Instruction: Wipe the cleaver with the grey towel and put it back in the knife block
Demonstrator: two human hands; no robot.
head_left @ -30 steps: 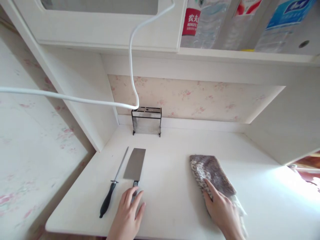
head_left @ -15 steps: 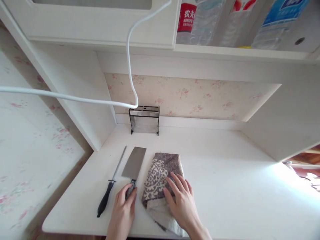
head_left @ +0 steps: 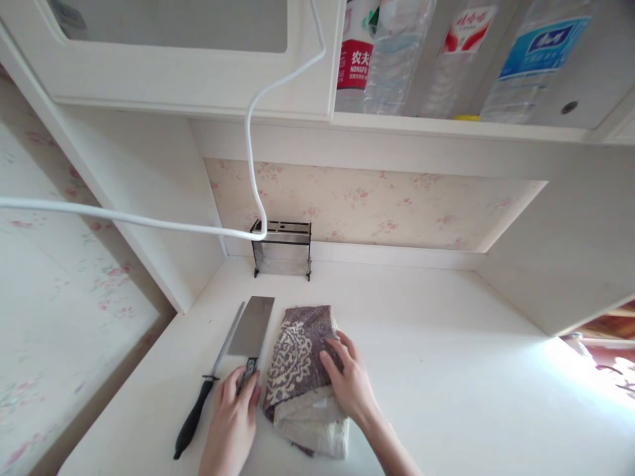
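L hand [head_left: 231,413] at 7 o'clock, fingers curled round cleaver [head_left: 252,327] handle; R hand [head_left: 351,383] at 5, half-open on folded, brown-&-cream patterned cloth [head_left: 297,360].

The left hand [head_left: 229,418] and the right hand [head_left: 351,385] are both bare, with slender, tapering fingers and smooth backs. The right wrist [head_left: 371,418] is narrow and uncovered, and the visible forearm [head_left: 391,449] is bare too. The fingernails are too small to make out clearly.
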